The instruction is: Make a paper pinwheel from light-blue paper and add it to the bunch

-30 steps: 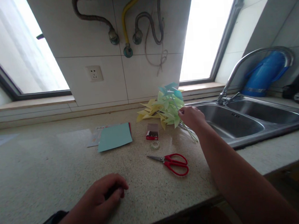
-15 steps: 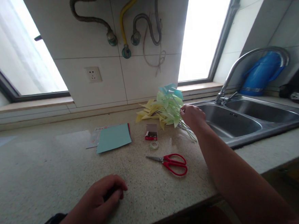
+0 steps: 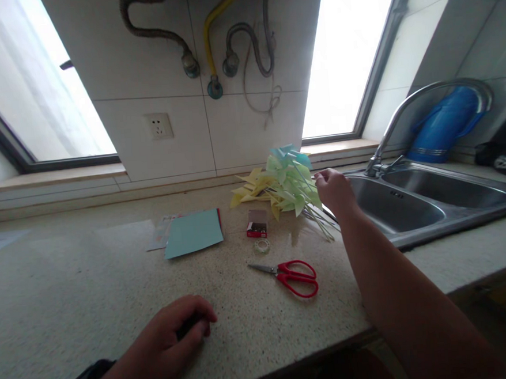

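My left hand (image 3: 172, 339) rests on the counter near the front edge, fingers loosely bent, thumb apart from them and nothing between. At the sink's left edge is my right hand (image 3: 334, 190), with its fingertips beside the pile of paper pinwheels and partly hidden from view; it appears to hold nothing. Topmost in that pile lies a blue pinwheel (image 3: 291, 155). Beneath it are green pinwheels (image 3: 284, 178) and, to the left, yellow pinwheels (image 3: 255, 186). Their thin pale sticks (image 3: 320, 226) point toward the front right.
Red-handled scissors (image 3: 291, 273) lie slightly open on the counter (image 3: 113, 291). Behind them are a tape roll (image 3: 262, 246) and a small open red box (image 3: 257, 227). Light blue paper sheets (image 3: 194, 233) lie left of these. A steel double sink (image 3: 392, 203) with a faucet (image 3: 403, 109) stands right.
My right hand has moved right, away from the pinwheel heads. The blue pinwheel has settled slightly lower on the pile. My left hand has stayed in place.
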### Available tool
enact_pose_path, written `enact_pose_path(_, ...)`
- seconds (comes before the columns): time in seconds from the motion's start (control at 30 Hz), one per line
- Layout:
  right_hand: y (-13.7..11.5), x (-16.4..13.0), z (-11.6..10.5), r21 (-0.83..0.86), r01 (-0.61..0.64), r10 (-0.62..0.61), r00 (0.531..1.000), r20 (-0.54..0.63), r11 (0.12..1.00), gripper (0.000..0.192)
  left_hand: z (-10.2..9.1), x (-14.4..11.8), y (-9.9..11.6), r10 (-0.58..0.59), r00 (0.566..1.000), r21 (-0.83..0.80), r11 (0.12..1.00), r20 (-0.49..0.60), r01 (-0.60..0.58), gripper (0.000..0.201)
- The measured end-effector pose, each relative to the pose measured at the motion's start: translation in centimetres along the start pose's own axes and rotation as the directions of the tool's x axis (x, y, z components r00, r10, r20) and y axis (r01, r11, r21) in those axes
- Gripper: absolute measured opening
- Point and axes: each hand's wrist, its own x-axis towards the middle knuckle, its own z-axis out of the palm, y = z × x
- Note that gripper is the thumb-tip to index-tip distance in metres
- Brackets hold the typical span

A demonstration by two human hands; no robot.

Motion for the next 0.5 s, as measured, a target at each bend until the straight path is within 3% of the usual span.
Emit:
enact_pose_path(0.17, -1.0, -0.3, -0.6, 0.115, 0.132, -0.121, 0.988, -0.094, 0.985, 0.034, 0.0, 0.0, 0.1, -0.002, 1.000, 0.003, 1.000, 0.016, 0.002, 0.019)
enact_pose_path(0.3, -2.8, -2.4, -0.4, 0.204, 0.330, -0.327, 0.944, -0.050, 0.922, 0.031, 0.0, 0.1, 0.1, 0.015, 1.000, 0.009, 1.000, 0.006, -0.015, 0.018)
enact_pose_path(0.4, -4.7, -4.8, 0.0, 0.279, 0.496, -0.532, 0.844, 0.066, 0.822, 0.030, 0.0, 0.1, 0.3, 0.026, 1.000, 0.010, 1.000, 0.008, -0.026, 0.018)
enact_pose_path(0.5, -7.0, -7.4, 0.2, 0.360, 0.633, -0.721, 0.659, 0.214, 0.686, 0.026, -0.1, 0.2, 0.6, 0.037, 0.999, 0.020, 0.999, 0.005, -0.037, 0.017)
